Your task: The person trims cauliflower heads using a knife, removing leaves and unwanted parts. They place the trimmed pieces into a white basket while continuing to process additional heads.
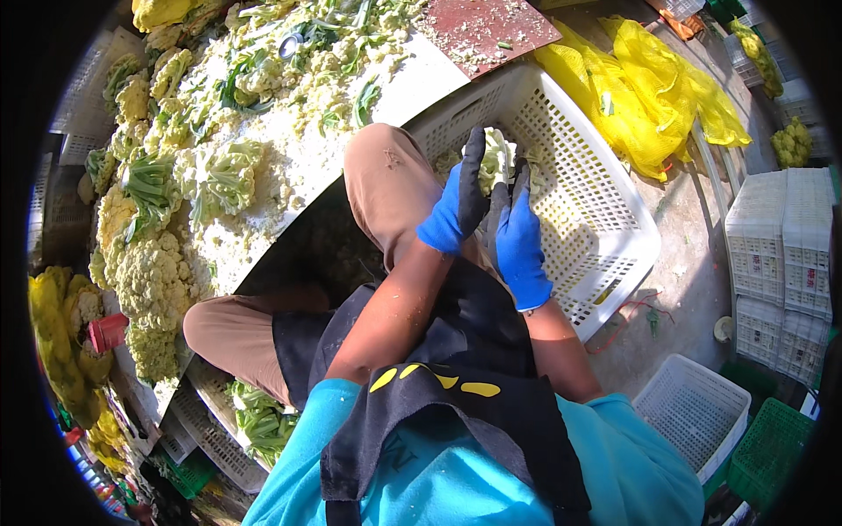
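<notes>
My left hand (454,202) and my right hand (517,232), both in blue gloves with dark palms, are closed round a pale cauliflower piece (497,153) with leafy bits, held over a white perforated plastic basket (596,219). My fingers partly hide the piece. Left of the basket, a white work surface (289,184) is heaped with cauliflower heads (153,276), florets, crumbs and green leaves (149,184).
Yellow mesh sacks (645,96) lie beyond the basket. Stacked white crates (776,263) stand at right, with a white basket (688,412) and green crate (763,451) lower down. A red-brown board (478,26) is at the top. My bent legs are beside the work surface.
</notes>
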Motion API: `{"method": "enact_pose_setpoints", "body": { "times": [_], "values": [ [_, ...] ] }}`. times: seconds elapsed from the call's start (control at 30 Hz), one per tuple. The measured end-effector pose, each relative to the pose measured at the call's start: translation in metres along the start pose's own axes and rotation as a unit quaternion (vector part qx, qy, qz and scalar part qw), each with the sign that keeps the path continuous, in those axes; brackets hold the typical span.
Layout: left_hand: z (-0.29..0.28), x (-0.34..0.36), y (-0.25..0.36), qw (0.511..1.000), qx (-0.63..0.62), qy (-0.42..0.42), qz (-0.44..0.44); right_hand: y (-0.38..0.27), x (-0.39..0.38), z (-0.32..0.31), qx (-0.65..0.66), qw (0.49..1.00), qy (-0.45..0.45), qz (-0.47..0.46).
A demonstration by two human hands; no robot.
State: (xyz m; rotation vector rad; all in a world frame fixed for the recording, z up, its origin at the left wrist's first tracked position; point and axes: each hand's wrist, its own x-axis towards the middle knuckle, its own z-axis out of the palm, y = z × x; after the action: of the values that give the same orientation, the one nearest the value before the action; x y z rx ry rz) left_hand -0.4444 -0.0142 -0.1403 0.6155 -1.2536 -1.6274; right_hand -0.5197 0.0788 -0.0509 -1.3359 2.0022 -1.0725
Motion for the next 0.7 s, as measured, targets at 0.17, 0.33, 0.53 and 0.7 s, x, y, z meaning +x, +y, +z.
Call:
{"method": "enact_pose_setpoints", "body": {
  "times": [0.17, 0.33, 0.53, 0.7],
  "values": [
    [0.02, 0.002, 0.039, 0.991, 0.031, 0.112, -0.073, -0.006, -0.004, 0.012, -0.06, 0.998, -0.009, 0.028],
    [0.023, -0.005, 0.043, 0.938, 0.32, 0.133, -0.009, -0.009, 0.004, 0.019, -0.035, 0.998, 0.014, 0.054],
    [0.039, -0.001, 0.058, 0.959, 0.058, 0.222, -0.169, 0.001, 0.008, 0.014, -0.086, 0.993, -0.029, 0.081],
    [0.044, 0.0, 0.045, 0.96, 0.041, 0.254, -0.11, 0.022, 0.023, -0.003, 0.014, 0.998, -0.06, 0.005]
  ]
}}
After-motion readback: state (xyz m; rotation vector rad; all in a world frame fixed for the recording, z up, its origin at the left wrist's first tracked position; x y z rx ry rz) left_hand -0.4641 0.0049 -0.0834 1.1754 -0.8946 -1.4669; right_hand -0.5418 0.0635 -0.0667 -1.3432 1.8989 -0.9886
